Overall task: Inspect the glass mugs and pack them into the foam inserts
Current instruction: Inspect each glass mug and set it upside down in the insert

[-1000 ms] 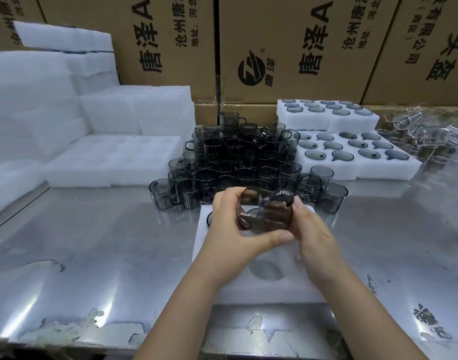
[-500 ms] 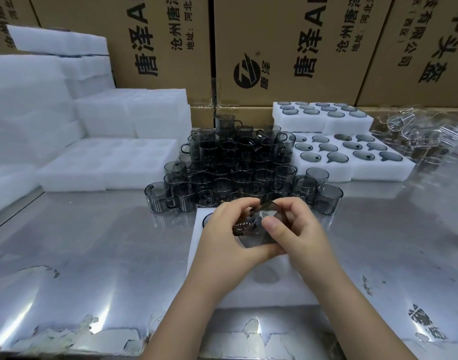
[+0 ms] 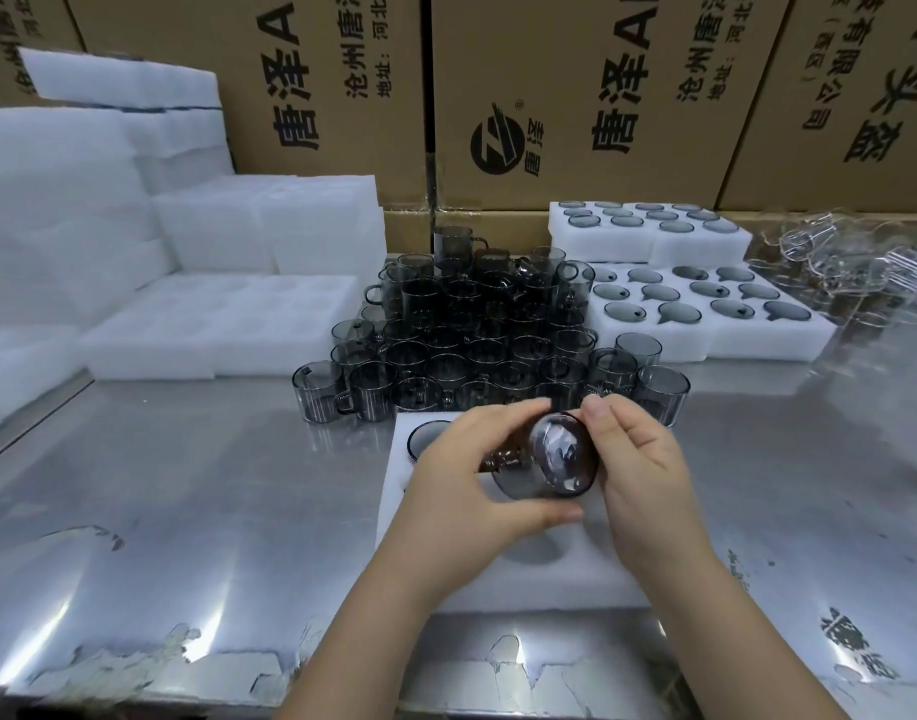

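Packing warehouse: stacked cartons [image 3: 575,96], foam inserts [image 3: 222,324]

**Bright overhead light, hard glare on steel**

Lit evenly from above, with white glare streaks along the steel table [image 3: 149,537] near its front edge. Blown out to near-featureless white on the foam blocks [image 3: 56,210] at left. Softly shadowed on the foam insert [image 3: 523,589] beneath the mug [image 3: 560,454]; brightly reflective on its base. Bowed at the edges, with cardboard boxes [image 3: 331,85] leaning outward; smeared around the clear glassware [image 3: 835,262] at far right.
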